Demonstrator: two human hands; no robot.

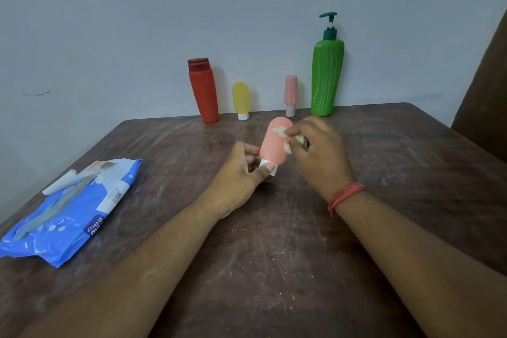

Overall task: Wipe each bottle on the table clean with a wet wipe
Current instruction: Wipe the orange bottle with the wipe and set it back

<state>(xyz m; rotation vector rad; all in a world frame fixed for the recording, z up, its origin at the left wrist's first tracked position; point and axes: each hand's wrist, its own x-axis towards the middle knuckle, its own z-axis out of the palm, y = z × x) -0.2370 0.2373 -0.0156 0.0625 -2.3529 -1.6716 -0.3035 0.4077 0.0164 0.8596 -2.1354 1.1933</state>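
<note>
A salmon-pink bottle [274, 143] with a white cap pointing down is held above the middle of the table. My left hand [241, 175] grips it at the cap end. My right hand [318, 151] presses a crumpled, dirty wet wipe [288, 140] against the bottle's upper right side. Along the far edge by the wall stand a red bottle [204, 90], a small yellow bottle [241, 100], a small pink ribbed bottle [290, 94] and a tall green pump bottle [326, 77].
A blue pack of wet wipes [71, 208] lies at the left of the dusty brown table [274, 255], with a white rolled piece [61, 182] on its far end. A dark brown panel [488, 85] stands at the right behind the table.
</note>
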